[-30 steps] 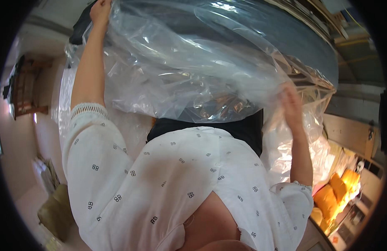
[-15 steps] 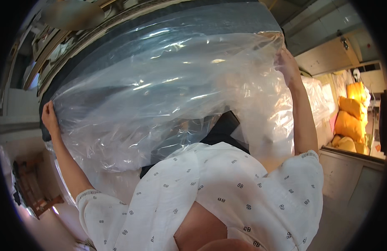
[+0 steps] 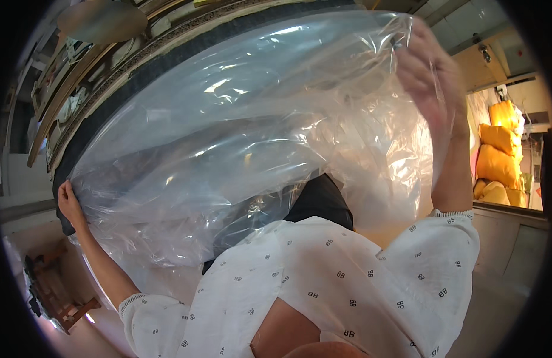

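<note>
A large clear plastic sheet stretches between my two hands, shiny and wrinkled, over a dark padded surface. At the far left my left hand pinches the sheet's edge beside the dark corner. My right hand is raised at the upper right, blurred by motion, with its fingers closed on the sheet's other corner. Part of that hand shows through the film. The near part of the plastic hangs in folds before my body and partly covers my dark trousers.
Beyond the dark padding run wooden strips and other clutter. Yellow-orange bundles are stacked past an opening on the right. A brown wooden piece of furniture stands at the lower left.
My right hand has risen and moved a little outward, lifting its corner of the plastic sheet so the film billows higher. My left hand stays near the same corner, slightly lower.
</note>
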